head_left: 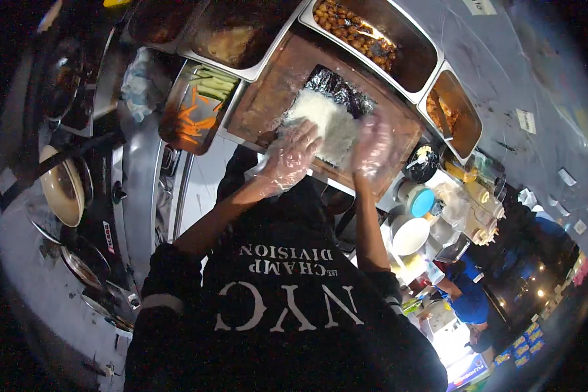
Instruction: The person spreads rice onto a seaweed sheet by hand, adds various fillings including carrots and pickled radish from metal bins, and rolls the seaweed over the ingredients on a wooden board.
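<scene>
A sheet of dark nori (335,81) lies on a brown cutting board (269,73), with white rice (318,110) spread over its nearer part and a strip of nori uncovered at the far side. In a clear plastic glove, my left hand (294,154) rests on the near left edge of the rice. My right hand (372,147), gloved the same way and blurred, is at the right edge of the rice. Neither hand visibly grips anything; the fingertips of the right are too blurred to make out.
Left of the board stands a metal tray (210,139) of carrot strips and cucumber sticks. Metal pans (431,81) of cooked food line the far side; a smaller pan (473,142) holds tongs or a utensil. Bowls, a blue-lidded tub (421,202) and squeeze bottles (485,215) crowd the right. Another person works beyond.
</scene>
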`<action>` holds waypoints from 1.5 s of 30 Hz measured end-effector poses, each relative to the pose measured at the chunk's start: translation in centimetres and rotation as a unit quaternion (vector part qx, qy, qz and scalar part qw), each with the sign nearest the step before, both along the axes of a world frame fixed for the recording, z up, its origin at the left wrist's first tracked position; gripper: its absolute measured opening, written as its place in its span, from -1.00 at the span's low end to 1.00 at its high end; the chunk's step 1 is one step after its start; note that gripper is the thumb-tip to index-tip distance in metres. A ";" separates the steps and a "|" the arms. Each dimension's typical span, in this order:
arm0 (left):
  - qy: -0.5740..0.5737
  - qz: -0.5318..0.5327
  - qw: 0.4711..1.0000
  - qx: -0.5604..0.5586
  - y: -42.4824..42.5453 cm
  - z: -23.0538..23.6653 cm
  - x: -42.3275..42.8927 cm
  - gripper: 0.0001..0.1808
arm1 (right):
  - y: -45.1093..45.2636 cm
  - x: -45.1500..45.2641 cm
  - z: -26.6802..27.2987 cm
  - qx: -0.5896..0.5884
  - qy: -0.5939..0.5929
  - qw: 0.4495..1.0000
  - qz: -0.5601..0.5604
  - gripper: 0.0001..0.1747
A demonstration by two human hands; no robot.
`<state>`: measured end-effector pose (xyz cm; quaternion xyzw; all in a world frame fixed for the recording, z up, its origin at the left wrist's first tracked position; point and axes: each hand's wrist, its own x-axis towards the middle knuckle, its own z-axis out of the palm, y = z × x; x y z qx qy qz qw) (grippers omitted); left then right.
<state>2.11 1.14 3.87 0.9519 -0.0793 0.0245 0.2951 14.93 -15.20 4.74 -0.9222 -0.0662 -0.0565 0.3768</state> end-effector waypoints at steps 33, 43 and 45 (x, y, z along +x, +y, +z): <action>0.109 0.301 0.946 -0.051 -8.6 0.7 -1.4 -0.29 | 13.2 3.2 -2.7 -0.227 -0.096 0.855 0.457 -0.04; 0.065 0.293 0.951 -0.081 -7.6 0.5 -1.6 -0.32 | 9.2 4.6 -6.5 -0.084 0.054 0.926 0.364 -0.36; 0.048 0.280 0.957 -0.065 -7.0 0.9 -2.2 -0.33 | 7.9 2.7 -5.6 -0.073 0.051 0.943 0.322 -0.34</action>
